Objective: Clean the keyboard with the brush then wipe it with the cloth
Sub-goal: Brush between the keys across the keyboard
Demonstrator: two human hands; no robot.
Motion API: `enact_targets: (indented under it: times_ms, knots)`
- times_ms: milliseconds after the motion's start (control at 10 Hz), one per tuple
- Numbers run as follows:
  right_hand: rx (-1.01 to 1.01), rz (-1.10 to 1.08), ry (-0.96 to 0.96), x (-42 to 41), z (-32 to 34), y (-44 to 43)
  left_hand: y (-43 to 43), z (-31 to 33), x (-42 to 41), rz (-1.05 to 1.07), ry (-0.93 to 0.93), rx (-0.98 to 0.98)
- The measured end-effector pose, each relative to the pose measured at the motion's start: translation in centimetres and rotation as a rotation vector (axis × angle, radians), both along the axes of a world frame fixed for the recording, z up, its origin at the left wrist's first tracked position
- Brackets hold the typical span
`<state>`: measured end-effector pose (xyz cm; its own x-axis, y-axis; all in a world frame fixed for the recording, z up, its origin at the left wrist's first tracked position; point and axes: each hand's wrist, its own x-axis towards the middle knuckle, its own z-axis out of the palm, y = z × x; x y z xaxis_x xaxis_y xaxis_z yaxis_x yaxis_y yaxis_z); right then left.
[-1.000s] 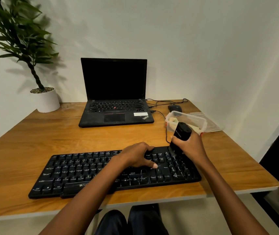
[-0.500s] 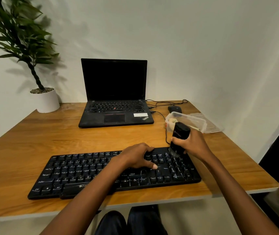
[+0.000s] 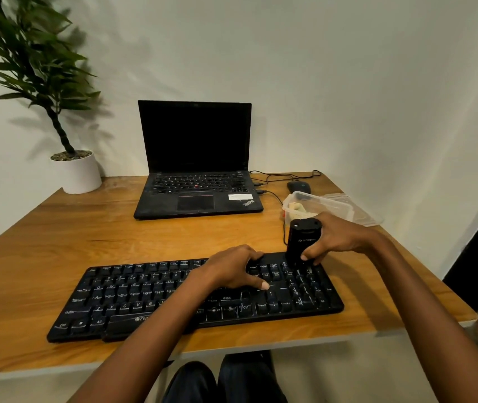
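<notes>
At the right end of the keyboard, on the tabletop, my right grip clasps the upright brush. My left grip, released, rests on the keys. I should sweep lightly along the rows.

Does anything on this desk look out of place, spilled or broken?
Nothing really stands out: no spill or damage shows. The keyboard lies roughly parallel to the front edge of the desk. The clear container is open, its lid lying beside it. The right hand holds the brush upright on the keys.
</notes>
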<state>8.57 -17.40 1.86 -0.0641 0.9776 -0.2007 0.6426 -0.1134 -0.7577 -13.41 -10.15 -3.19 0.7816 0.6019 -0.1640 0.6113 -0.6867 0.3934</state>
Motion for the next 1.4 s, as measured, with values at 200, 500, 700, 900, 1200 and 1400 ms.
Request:
enact_targets:
  times_ms: [200, 500, 700, 900, 1200, 1400]
  knots:
    - [-0.026, 0.047, -0.134, -0.1, 0.9, 1.0, 0.1, -0.2, -0.1, -0.003, 0.006, 0.005]
    - [-0.002, 0.049, -0.095, -0.1, 0.5, 0.8, 0.1, -0.1, -0.1, -0.005, 0.014, 0.009]
    - [0.022, 0.02, -0.137, 0.3, 0.9, 0.1, 0.1, -0.1, -0.1, -0.007, 0.013, 0.007]
    - [0.148, -0.145, -0.128, -0.7, -0.5, 0.0, 0.2, -0.2, 0.0, 0.0, 0.001, 0.006]
    - [0.286, -0.5, -0.148, -2.9, -2.3, -1.4, 0.2, -0.2, 0.0, 0.012, 0.003, 0.001]
    - [0.147, -0.443, -0.084, -2.9, -1.8, -1.6, 0.1, -0.1, 0.0, 0.008, 0.007, 0.01]
